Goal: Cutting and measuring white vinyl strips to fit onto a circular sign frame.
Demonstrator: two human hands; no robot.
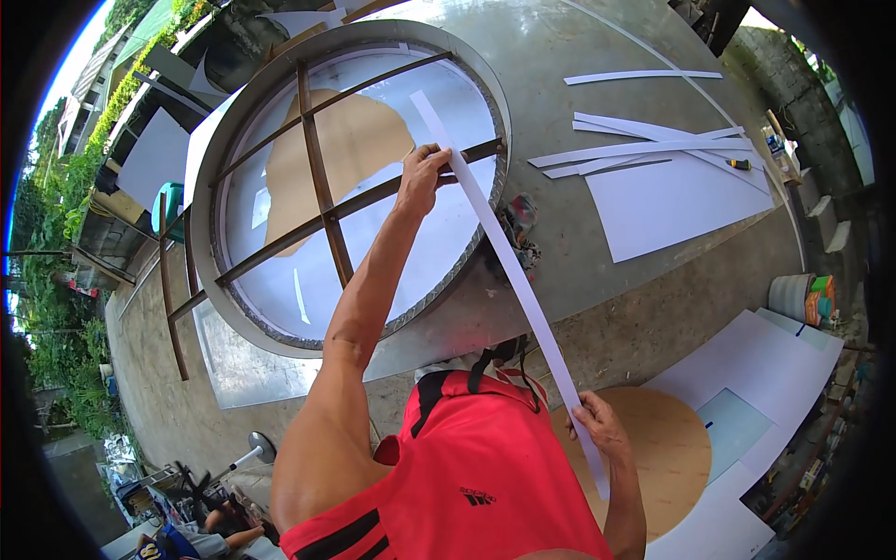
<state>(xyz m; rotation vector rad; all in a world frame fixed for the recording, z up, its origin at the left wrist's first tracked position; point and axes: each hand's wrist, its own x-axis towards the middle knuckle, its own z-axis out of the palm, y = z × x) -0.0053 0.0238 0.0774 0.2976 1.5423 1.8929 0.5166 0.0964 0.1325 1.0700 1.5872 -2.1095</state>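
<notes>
A long, narrow white strip (523,271) runs slantwise between my two hands. My left hand (426,177) pinches it near its upper end, above the rim of a large round metal frame (364,34). Lower down, close to my body on the right, my right hand (600,423) grips the strip near its other end. Brown crossbars (326,210) span the round frame, and a brown paper-like sheet (350,140) lies beneath them on a pale surface. The frame rests on a grey metal table (551,243).
Several white strips (653,149) lie on the table at the right, beside a white sheet (672,210) and a small yellow-and-black tool (739,164). A round brown board (653,448) and white sheets (756,364) are at lower right. Brown bars (173,299) jut out at the left.
</notes>
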